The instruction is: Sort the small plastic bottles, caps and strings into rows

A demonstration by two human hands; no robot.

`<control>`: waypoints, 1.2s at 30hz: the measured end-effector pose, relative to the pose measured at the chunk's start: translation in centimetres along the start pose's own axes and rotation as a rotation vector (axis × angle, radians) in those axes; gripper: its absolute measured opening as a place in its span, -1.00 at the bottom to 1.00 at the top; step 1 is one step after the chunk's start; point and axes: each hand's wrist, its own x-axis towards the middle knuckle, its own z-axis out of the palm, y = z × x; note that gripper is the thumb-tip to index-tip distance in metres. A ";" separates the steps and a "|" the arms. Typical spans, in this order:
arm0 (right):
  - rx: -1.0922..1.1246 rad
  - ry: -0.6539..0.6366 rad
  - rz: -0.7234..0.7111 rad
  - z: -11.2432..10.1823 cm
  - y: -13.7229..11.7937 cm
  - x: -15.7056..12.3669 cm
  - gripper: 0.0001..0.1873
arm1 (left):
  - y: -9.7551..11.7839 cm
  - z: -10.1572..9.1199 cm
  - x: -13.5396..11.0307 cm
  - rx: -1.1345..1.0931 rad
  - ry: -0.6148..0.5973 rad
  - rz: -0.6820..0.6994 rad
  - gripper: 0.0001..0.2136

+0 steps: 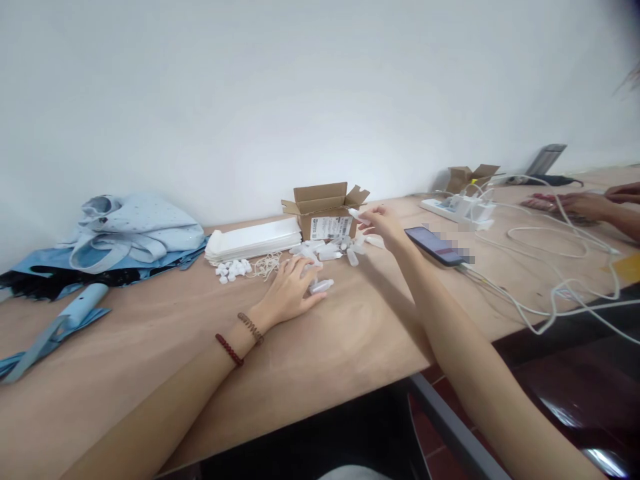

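Note:
My left hand [293, 290] rests on the wooden table [150, 353], fingers curled over a small clear plastic bottle [320, 286]. My right hand [383, 223] reaches toward the open cardboard box [325, 210] and pinches a small white piece [356, 214] at its flap. More small clear bottles [333, 251] lie scattered in front of the box. A stack of white flat packets [253, 240] sits left of the box, with several small white caps [233, 269] and a tangle of thin cord [265, 265] before it.
A dark phone [433, 244] lies right of my right hand, plugged into white cables [550, 267] from a power strip [457, 208]. Another person's hands [593, 203] are at the far right. Blue fabric and a bag [125, 233] sit left. A second small box [470, 177] stands behind.

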 end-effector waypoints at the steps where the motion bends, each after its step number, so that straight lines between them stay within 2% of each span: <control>1: 0.001 0.003 -0.006 -0.1 0.1 0.1 -0.79 | -0.2 -0.1 -0.3 0.001 0.005 -0.018 -0.57; 4: -0.012 -0.035 -0.005 -0.1 0.4 0.2 -0.80 | -0.4 -0.1 -0.9 0.008 0.016 -0.071 -0.58; 7: -0.038 -0.058 0.024 0.1 0.7 0.2 -0.81 | -0.1 0.0 -0.8 0.019 0.001 -0.063 -0.60; 13: -0.193 -0.101 0.055 0.4 1.3 0.2 -0.62 | 0.7 0.0 -0.1 -0.004 -0.007 -0.039 -0.61; 16: -0.375 -0.166 0.051 0.5 1.7 0.2 -0.70 | 0.7 0.0 0.0 -0.004 -0.019 -0.039 -0.62; 19: -0.661 -0.188 -0.035 0.7 1.9 0.4 -0.86 | 0.7 0.0 -0.1 0.003 -0.025 -0.042 -0.64; 23: -1.066 -0.204 -0.140 0.9 2.0 0.4 -0.79 | 0.7 0.0 -0.3 0.018 -0.028 -0.040 -0.65; 31: -1.249 -0.401 -0.056 1.6 3.0 -0.3 -0.68 | 0.7 0.1 -0.3 0.012 -0.031 -0.042 -0.66; 36: -1.231 -0.379 -0.009 1.2 2.2 -0.4 -0.80 | 0.7 0.1 -0.3 -0.017 -0.020 -0.050 -0.66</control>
